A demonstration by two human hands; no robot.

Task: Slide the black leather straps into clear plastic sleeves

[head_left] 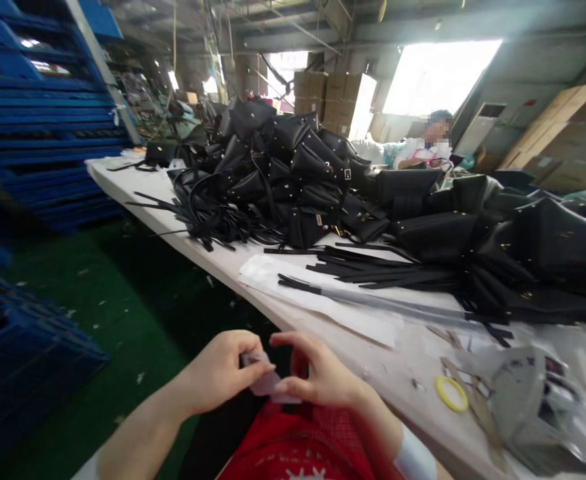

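My left hand (220, 373) and my right hand (317, 373) meet in front of my lap, below the near edge of a long white table (137, 193). Both pinch a small pale, translucent piece (267, 383) between fingers and thumbs; what it is I cannot make out. Beneath the hands lies red fabric (297, 447). On the table beyond lie flat black straps (373, 267) on clear plastic sleeves (323, 300), and behind them a big heap of black leather bags (293, 173).
A yellow ring (451, 393) and crumpled clear wrapping (533, 400) lie at the table's right end. Stacked blue pallets (37, 120) stand left over a green floor (123, 320). A person (425, 150) sits beyond the heap, near cardboard boxes (567, 127).
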